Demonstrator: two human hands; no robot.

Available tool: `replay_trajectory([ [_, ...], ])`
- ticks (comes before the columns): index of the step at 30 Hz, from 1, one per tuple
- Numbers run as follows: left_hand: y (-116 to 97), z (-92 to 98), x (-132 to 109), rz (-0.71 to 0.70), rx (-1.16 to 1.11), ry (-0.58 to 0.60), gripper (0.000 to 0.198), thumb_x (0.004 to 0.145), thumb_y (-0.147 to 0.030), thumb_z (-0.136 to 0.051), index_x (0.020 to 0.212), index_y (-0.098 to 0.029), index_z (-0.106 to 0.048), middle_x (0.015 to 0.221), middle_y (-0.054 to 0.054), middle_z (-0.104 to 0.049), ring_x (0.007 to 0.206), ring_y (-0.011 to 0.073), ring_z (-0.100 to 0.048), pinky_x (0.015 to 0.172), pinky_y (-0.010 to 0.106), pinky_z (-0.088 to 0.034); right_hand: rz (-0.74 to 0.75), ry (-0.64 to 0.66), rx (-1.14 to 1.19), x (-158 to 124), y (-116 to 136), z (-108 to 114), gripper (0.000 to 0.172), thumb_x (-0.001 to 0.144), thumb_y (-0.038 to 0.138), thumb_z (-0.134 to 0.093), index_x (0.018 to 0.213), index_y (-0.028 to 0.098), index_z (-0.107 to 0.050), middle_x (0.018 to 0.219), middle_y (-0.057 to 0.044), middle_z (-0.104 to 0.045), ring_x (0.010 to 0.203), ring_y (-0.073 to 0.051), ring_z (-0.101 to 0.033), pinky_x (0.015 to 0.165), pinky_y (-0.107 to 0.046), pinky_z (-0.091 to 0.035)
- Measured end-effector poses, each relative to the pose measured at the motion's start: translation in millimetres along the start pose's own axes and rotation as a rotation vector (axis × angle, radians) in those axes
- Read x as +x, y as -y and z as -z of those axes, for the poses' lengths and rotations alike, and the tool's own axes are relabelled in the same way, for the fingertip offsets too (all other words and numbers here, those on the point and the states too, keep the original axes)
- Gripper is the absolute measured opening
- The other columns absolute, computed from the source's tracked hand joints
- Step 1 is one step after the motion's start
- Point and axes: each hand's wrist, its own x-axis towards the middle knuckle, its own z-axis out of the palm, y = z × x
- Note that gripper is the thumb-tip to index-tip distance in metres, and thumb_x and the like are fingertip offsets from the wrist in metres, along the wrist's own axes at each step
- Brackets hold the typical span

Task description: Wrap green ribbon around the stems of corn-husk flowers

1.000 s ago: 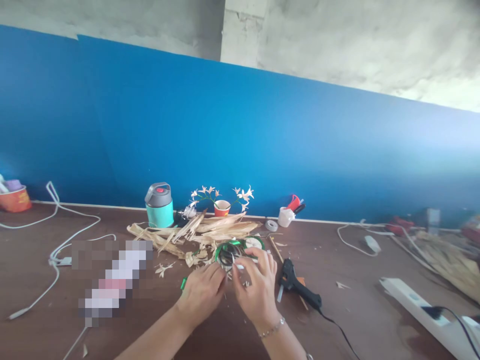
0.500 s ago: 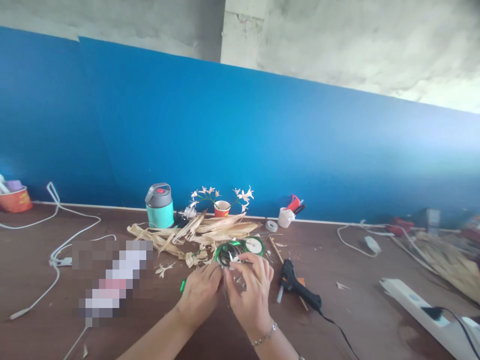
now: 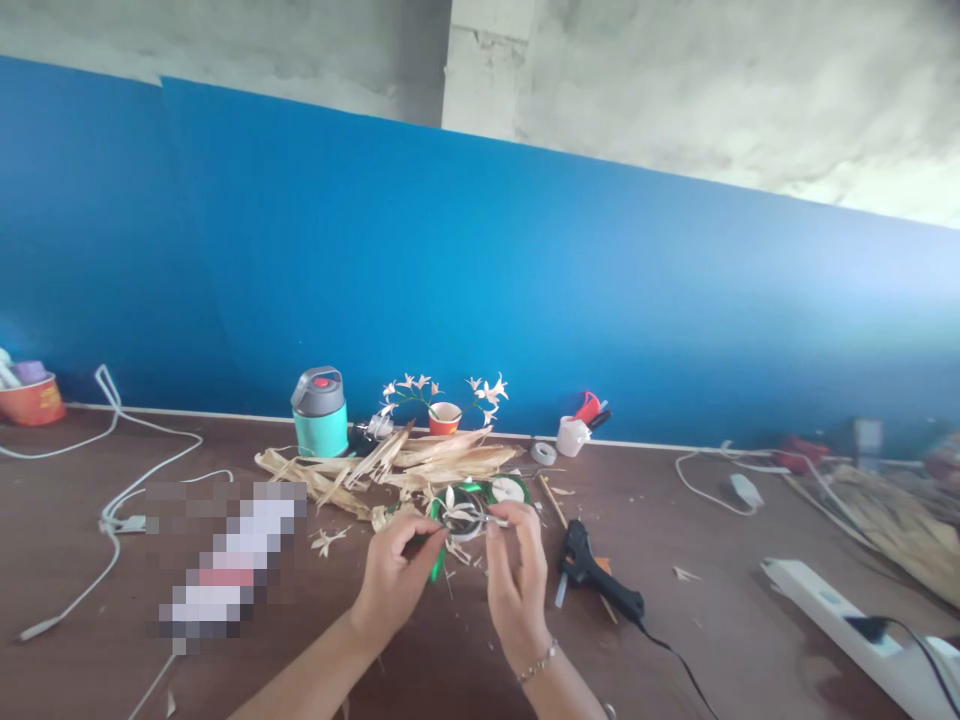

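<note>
My left hand (image 3: 399,572) is closed in a pinch, thumb against forefinger. Just past its fingertips a small cream flower (image 3: 453,503) with pointed petals stands out; its stem is hidden, and it seems to be in this pinch. A green strip (image 3: 438,564) shows beside the left thumb. My right hand (image 3: 519,565) pinches a slim silvery thing (image 3: 492,520) that points left toward the flower; its kind is too small to tell. Behind the hands lie a ring-shaped coil (image 3: 466,528) and a green-edged white spool (image 3: 508,490).
Dry husks (image 3: 450,458) lie behind the hands. Beyond them stand a paper cup (image 3: 444,424) with flower sprays and a turquoise flask (image 3: 321,430). A glue gun (image 3: 600,575) lies right, its cord running forward. A power strip (image 3: 832,610) is farther right; white cables (image 3: 120,480) lie left.
My hands have moved apart, the right one slightly rightward. The flower, partly hidden before, now shows its petals between them. The silvery thing and the green strip by the left thumb have come into view.
</note>
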Motion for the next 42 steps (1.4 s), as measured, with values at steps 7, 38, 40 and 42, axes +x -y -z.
replay_trajectory([
  [7, -5.0, -1.4, 4.9, 0.244, -0.192, 0.164, 0.019, 0.076, -0.028, -0.058, 0.062, -0.015, -0.061, 0.057, 0.0, -0.057, 0.055, 0.0113, -0.05, 0.055, 0.02, -0.04, -0.484, 0.249, 0.423, 2.3, -1.5, -7.2, 0.015, 0.074, 0.033, -0.062, 0.076, 0.018, -0.063, 0.08, -0.002, -0.055, 0.076, -0.016, -0.05, 0.067, -0.026, -0.041],
  [38, -15.6, 0.1, 12.6, 0.694, -0.529, 0.461, 0.018, 0.06, -0.03, -0.061, 0.054, -0.014, -0.056, 0.045, -0.007, -0.04, 0.042, 0.0047, -0.026, 0.041, 0.019, -0.016, -0.849, 0.398, 0.703, 7.7, -12.6, -1.1, 0.025, 0.059, 0.033, -0.075, 0.06, 0.015, -0.058, 0.06, 0.002, -0.053, 0.06, -0.01, -0.043, 0.06, -0.022, -0.032],
  [40, -15.9, 0.0, 12.5, 0.69, -0.537, 0.45, 0.018, 0.06, -0.03, -0.061, 0.054, -0.014, -0.055, 0.045, -0.007, -0.04, 0.042, 0.0048, -0.026, 0.042, 0.019, -0.016, -0.854, 0.398, 0.695, 8.8, -10.1, -0.8, 0.026, 0.058, 0.034, -0.076, 0.06, 0.015, -0.058, 0.059, 0.003, -0.053, 0.059, -0.01, -0.042, 0.06, -0.022, -0.032],
  [42, -15.4, -0.3, 12.7, 0.674, -0.544, 0.436, 0.018, 0.059, -0.03, -0.063, 0.053, -0.014, -0.056, 0.046, -0.006, -0.041, 0.043, 0.005, -0.028, 0.042, 0.019, -0.018, -0.856, 0.392, 0.689, 9.4, -8.4, -0.7, 0.026, 0.057, 0.034, -0.076, 0.06, 0.015, -0.059, 0.059, 0.003, -0.053, 0.058, -0.01, -0.042, 0.059, -0.022, -0.032],
])
